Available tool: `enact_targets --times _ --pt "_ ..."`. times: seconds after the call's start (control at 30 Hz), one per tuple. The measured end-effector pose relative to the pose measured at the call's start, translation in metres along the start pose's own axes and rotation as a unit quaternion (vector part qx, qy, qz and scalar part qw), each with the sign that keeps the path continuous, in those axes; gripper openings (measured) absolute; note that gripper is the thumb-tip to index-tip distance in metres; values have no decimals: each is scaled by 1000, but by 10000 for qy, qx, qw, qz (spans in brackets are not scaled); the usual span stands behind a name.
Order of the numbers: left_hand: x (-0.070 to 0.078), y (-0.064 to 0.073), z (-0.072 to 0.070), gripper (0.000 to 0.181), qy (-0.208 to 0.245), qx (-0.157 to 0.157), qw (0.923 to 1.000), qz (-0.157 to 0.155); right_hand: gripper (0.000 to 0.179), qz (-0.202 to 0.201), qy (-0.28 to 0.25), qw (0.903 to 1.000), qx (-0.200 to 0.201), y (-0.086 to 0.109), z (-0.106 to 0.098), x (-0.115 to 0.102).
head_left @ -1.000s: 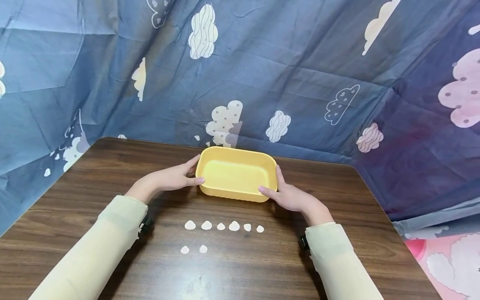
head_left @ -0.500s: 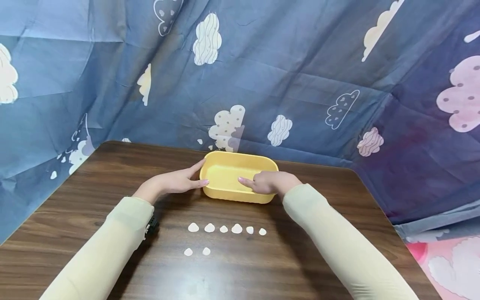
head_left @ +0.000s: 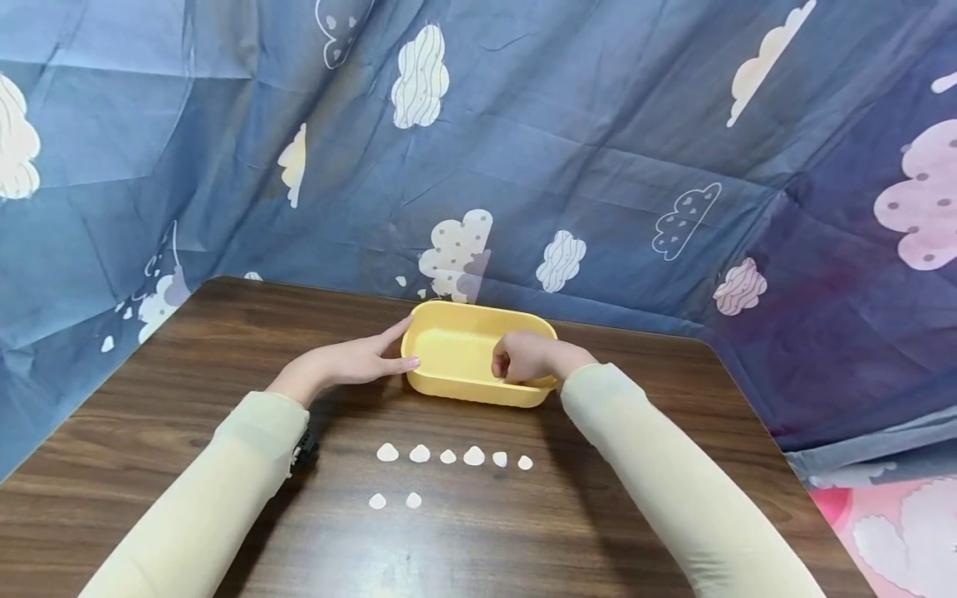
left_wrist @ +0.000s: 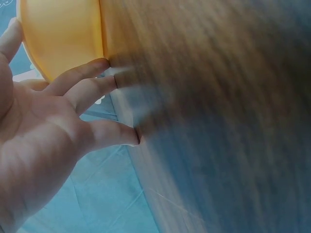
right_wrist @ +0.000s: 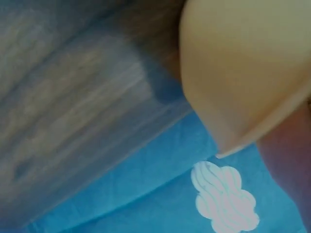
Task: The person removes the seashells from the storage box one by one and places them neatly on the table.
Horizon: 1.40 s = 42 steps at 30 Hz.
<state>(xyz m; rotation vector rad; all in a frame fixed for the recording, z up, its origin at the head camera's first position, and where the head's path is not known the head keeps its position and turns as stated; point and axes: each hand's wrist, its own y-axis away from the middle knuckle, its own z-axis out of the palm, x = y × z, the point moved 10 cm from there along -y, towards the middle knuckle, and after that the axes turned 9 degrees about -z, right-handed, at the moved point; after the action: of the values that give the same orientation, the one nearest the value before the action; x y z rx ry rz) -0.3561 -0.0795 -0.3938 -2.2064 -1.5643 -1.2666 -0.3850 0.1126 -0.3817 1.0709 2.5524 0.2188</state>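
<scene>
A yellow oblong tub [head_left: 471,390] stands toward the back of the brown table. My left hand [head_left: 355,360] touches its left end, thumb over the rim and fingers spread. In the left wrist view, those fingers [left_wrist: 87,92] reach the table beside the tub wall [left_wrist: 63,34]. My right hand [head_left: 527,357] is inside the tub's right half, fingers curled downward; whether they hold anything is hidden. The right wrist view shows mostly the tub's outer wall [right_wrist: 243,58]. Several small white shell-shaped pieces [head_left: 473,455] form a row in front, with two more pieces [head_left: 414,500] nearer me.
The wooden table [head_left: 299,515] ends just behind the tub. Beyond its back edge hangs a blue curtain [head_left: 508,166] printed with clouds. Pink cloth [head_left: 912,523] shows at the lower right.
My right hand has left the tub's right side and reached inside over the rim, its fingers now curled. The left hand stays at the left end. The white pieces have not moved.
</scene>
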Motion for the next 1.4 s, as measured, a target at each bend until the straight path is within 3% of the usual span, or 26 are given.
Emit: enact_targets --times 0.1,0.27,0.43,0.6,0.67,0.9,1.17,1.4 --pt "-2 0 0 93 40 21 10000 -54 10 -89 -688 9958 593 -4 -4 1" --pt "-2 -1 3 92 65 18 9999 -87 19 -96 -1596 9778 1358 -5 -12 0" --pt "-3 0 4 91 159 13 9997 -158 21 127 -1949 9700 1449 -11 -5 3" --pt "-4 1 4 92 175 28 9997 -159 26 235 -2906 9461 1412 -26 7 5" --pt "-3 1 4 92 160 42 9998 -149 27 191 -3053 9415 1414 -32 11 4" --pt "-4 1 4 91 77 51 9997 -225 29 29 -3023 9442 1305 -44 20 9" --pt "-4 0 5 93 81 3 9997 -246 26 176 -2594 9558 1375 -44 20 15" --pt "-7 -1 5 94 39 61 9998 -202 21 230 -2371 9585 1567 -43 16 11"
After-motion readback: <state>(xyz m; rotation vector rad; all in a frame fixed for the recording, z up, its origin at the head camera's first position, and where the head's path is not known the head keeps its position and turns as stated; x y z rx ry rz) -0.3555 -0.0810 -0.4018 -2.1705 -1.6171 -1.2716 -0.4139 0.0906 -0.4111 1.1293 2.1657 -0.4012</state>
